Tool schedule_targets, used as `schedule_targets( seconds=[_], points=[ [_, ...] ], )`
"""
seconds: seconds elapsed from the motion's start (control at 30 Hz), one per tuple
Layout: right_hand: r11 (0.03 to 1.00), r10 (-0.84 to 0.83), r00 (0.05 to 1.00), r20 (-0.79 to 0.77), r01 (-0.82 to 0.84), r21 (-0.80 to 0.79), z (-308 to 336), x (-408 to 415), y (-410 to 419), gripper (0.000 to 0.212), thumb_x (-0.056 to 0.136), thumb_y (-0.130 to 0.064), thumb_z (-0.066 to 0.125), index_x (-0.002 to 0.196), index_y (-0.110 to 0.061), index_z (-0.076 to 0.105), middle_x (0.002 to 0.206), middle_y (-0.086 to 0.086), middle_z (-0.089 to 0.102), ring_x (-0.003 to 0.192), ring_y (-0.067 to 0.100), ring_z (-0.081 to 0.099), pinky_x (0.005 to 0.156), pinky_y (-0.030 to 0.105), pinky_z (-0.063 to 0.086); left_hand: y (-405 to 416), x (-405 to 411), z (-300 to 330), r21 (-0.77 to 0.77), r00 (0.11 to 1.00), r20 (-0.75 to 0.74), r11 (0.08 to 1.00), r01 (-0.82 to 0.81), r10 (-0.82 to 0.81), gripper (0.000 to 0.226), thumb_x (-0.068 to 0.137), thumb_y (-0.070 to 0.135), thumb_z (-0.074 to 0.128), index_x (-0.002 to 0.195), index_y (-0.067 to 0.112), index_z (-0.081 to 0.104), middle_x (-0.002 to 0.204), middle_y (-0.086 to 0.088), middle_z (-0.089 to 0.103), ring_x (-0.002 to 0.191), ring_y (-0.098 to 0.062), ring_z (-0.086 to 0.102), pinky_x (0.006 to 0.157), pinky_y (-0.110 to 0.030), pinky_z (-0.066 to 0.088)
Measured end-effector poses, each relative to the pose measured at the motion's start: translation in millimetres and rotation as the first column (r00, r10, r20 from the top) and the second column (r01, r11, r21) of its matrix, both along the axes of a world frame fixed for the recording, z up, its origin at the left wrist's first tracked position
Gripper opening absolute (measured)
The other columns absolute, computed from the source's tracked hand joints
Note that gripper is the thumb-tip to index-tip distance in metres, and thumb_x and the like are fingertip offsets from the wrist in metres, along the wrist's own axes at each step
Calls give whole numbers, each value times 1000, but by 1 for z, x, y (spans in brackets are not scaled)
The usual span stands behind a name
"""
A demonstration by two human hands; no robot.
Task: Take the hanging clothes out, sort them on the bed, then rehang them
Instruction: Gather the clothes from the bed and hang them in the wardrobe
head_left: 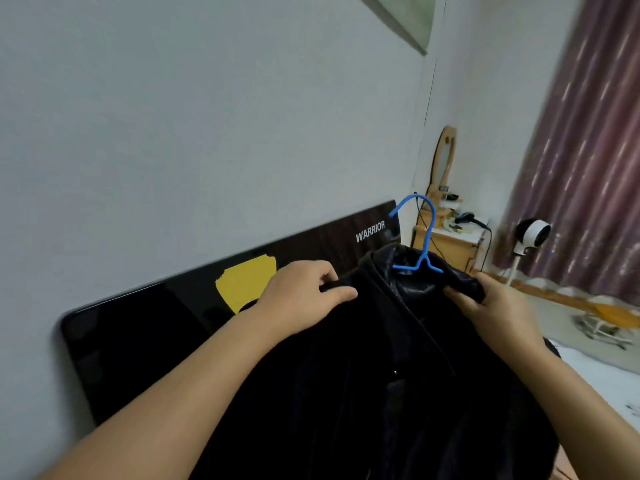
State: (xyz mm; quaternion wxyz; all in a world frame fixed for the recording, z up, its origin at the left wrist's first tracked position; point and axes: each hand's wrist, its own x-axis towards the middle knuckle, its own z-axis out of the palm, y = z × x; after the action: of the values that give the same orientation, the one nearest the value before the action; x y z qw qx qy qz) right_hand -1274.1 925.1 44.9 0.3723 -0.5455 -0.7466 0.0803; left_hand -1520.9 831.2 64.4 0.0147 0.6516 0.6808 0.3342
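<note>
Head view: the left hand (304, 292) and right hand (491, 306) each grip one shoulder of a black, soft-pile jacket (381, 375), fingers curled into the cloth, and hold it up in front of the dark headboard (138, 341). A blue plastic hanger (420, 237) sits inside the collar, hook upright. The step appears to be carrying or rehanging; the next move calls for keeping both shoulders seated on the hanger.

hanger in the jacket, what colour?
Blue: the hanger is bright blue against the black jacket. Head view only.
</note>
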Motion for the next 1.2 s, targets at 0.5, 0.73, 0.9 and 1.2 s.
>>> schedule_targets(
  seconds=[0.5,0.73,0.9,1.2],
  points=[
    [907,412,910,-49,-405,111,83,140,-92,24,86,-34,61,103,-18,60,92,0,65,85,16,61,70,31,44,-118,131,56,321,949,164,895,-311,270,38,81,38,64,68,3,63,56,-5,52,58,-17,47,55,-27,33],
    [851,489,862,134,-505,146,85,175,-102,26,92,-29,54,68,-17,55,65,4,56,64,21,52,59,35,37,-196,177,49,336,860,296,797,-502,416,32,81,34,65,63,7,64,57,-7,55,54,-15,46,54,-26,33],
    [782,535,839,101,-537,316,83,168,-141,34,83,-30,65,58,-9,54,49,6,49,50,24,46,52,36,35,-267,192,43,266,819,293,781,-565,493,31,81,32,64,62,7,62,54,-3,47,53,-16,42,56,-28,33],
    [646,697,715,58,-661,381,89,133,-263,40,75,-46,61,50,-17,49,45,3,49,53,31,51,52,36,40,-439,209,37,186,746,293,729,-658,598,27,76,42,68,66,17,63,60,-13,55,57,-13,47,62,-29,38]
  ],
)
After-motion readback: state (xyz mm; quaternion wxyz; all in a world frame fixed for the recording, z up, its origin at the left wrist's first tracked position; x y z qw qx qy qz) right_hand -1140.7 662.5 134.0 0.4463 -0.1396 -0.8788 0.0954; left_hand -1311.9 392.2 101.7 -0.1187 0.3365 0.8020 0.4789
